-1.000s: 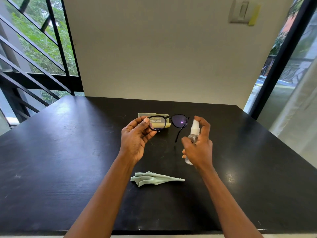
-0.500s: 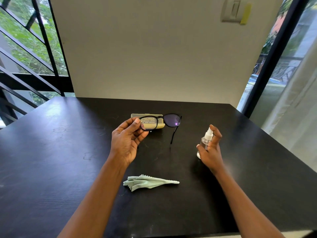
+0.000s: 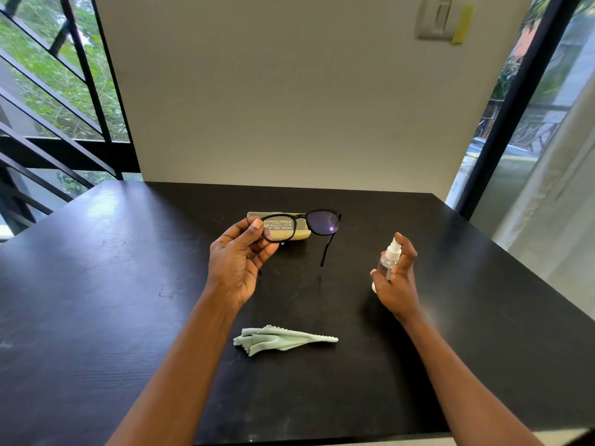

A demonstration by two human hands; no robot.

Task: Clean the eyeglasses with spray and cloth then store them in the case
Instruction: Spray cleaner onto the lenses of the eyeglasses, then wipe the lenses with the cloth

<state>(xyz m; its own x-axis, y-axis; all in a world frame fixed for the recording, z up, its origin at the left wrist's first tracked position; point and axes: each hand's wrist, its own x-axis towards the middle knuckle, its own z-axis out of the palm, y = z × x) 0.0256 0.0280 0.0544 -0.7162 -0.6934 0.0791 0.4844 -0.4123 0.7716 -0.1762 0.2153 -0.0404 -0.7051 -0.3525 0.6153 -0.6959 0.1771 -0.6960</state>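
Left hand [image 3: 240, 268] pinching eyeglasses [image 3: 302, 224] above the table [image 3: 96, 284], right hand [image 3: 396, 281] curled round spray bottle [image 3: 388, 260], seemingly upright.

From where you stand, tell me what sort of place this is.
Probably a room in a home or office: a black table against a plain wall with a light switch, and large windows onto greenery and metal railings.

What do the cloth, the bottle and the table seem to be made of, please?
Cloth: soft pale green fabric, probably microfibre, with pinked edges. Bottle: clear, likely plastic, with a white sprayer. Table: black, faint grain, sheen; wood or laminate.
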